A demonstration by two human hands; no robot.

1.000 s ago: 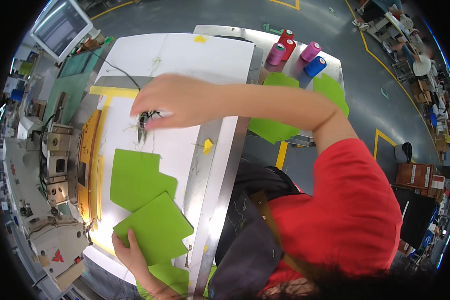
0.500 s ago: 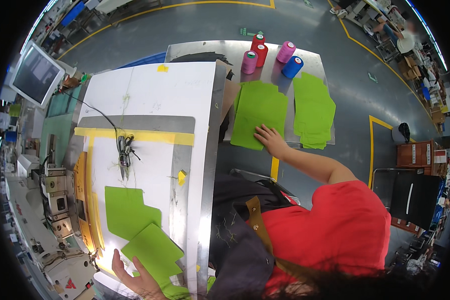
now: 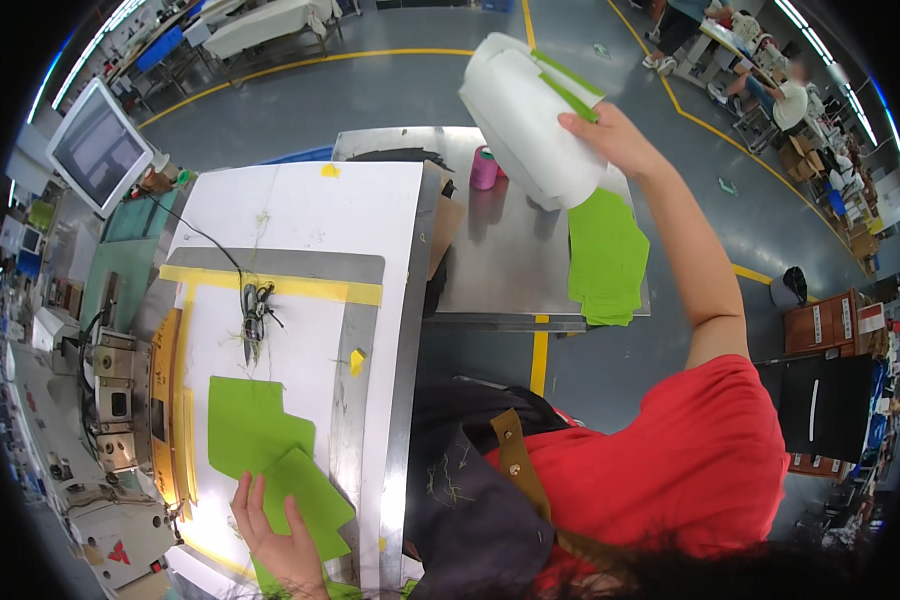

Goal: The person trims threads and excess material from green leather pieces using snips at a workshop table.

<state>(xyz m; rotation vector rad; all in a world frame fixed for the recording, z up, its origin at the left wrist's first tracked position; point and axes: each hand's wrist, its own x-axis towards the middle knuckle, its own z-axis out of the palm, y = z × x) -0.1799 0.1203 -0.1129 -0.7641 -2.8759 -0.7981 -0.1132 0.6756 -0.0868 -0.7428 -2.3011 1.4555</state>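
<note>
My right hand (image 3: 615, 140) is closed on a stack of green fabric pieces (image 3: 535, 125), raised above the metal side table. The stack bends over, with its white underside showing and green along its edges. My left hand (image 3: 282, 545) has its fingers spread at the lower part of the white work board, holding nothing. It overlaps a green cut piece (image 3: 315, 500), though contact is hard to tell. Partly beneath that piece lies another green piece (image 3: 245, 420). A second green stack (image 3: 607, 260) lies on the side table.
Snips (image 3: 250, 320) with dark handles lie on the white board (image 3: 300, 200), among loose threads. A sewing machine (image 3: 110, 420) and a screen (image 3: 100, 150) stand left. A pink thread cone (image 3: 484, 168) is on the metal side table (image 3: 490, 280). People sit and stand far right.
My right hand has lifted the nearer green stack off the side table, up and away, turning its white underside into view. The left hand has moved slightly up over the green piece.
</note>
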